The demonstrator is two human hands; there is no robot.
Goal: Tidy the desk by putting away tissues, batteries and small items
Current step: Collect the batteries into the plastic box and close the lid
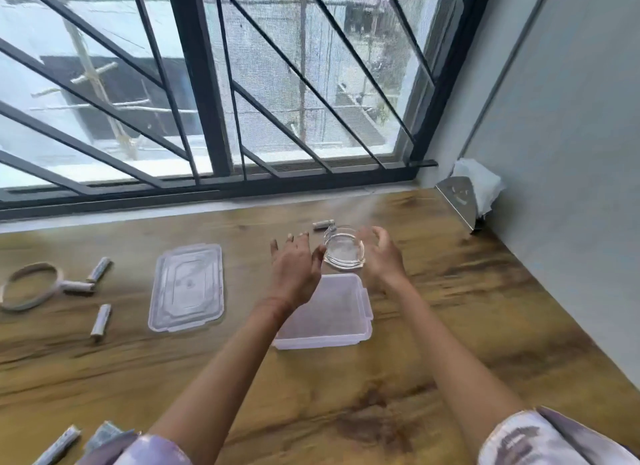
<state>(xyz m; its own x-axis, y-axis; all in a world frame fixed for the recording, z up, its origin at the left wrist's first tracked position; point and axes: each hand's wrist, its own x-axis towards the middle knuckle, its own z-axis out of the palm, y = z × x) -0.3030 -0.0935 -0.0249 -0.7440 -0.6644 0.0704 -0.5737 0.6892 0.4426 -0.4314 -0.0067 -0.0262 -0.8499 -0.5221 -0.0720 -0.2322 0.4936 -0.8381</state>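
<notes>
While our right hand (381,257) curls round the right rim of the glass dish (344,253), our left hand (296,262) lies open with straight fingers, its thumb at the dish's left rim, so the main risk we see is a slip. Blur keeps us from telling whether the dish rests on the tabletop (450,309) or hangs just off it. Either way it sits just behind the open box (325,315) and near one battery (322,224).

We judge the glass to be smooth and heavy for its size. With only one hand truly gripping, it could tip out and knock the box's thin wall or crack on the wood. Dragging it could also set that battery rolling.

The other batteries (98,270) lie well apart to the left beside a ring (29,286), past the lid (187,288), and more lie at the bottom left edge. Reaching across for them, a sleeve (152,450) could sweep those near ones off. The tissues (483,187) stand in their holder (457,201) in the far right corner. If the dish goes into the box, it may leave too little room for the batteries.
</notes>
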